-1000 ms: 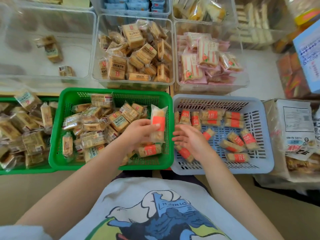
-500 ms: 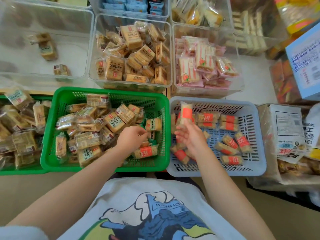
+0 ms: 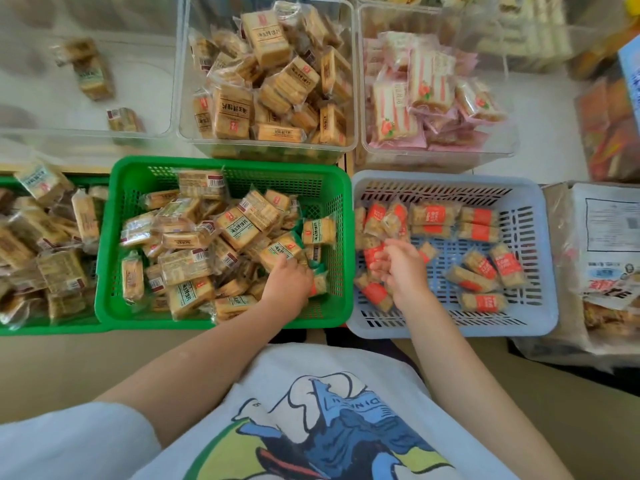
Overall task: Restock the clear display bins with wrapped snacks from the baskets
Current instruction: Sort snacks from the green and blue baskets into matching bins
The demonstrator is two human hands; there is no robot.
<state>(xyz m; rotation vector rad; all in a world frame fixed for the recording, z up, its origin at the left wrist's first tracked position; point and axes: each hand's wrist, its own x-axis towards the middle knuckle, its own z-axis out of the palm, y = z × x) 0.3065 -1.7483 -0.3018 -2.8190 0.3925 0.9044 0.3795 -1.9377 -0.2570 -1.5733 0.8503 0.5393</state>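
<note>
Snacks: the red-banded one has left the right hand (image 3: 398, 268), now loosely empty; the left hand (image 3: 289, 277) digs, grip hidden.

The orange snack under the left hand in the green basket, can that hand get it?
Probably yes. The left hand is already down in the green basket, right beside the orange-wrapped snack, with nothing lying over it.

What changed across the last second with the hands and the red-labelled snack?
The snack went from left hand to right hand, which carried it over the blue basket and no longer plainly holds it. The left hand dropped into the green basket, fingers among packs. Bins unchanged.
</note>
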